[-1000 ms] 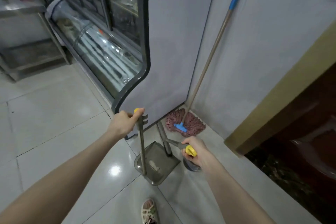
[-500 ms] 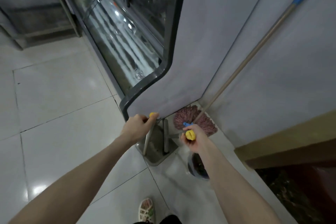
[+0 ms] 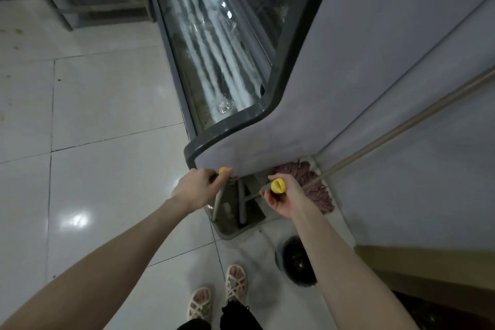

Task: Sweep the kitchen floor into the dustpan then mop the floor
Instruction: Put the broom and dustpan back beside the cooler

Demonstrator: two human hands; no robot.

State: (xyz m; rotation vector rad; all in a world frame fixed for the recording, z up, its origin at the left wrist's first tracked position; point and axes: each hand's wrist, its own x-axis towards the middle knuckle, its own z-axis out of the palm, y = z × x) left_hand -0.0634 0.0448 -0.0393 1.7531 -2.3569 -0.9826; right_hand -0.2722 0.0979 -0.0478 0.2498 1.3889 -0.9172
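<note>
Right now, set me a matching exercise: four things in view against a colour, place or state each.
Things: 1 mop; 2 dustpan; 3 left hand; 4 sandals.
Descriptions: A grey, on the floor; B grips a yellow-capped handle; C pinkish strands, at the foot of the wall; D pale, at the bottom of the view.
Pairs: 1-C; 2-A; 3-B; 4-D.
</note>
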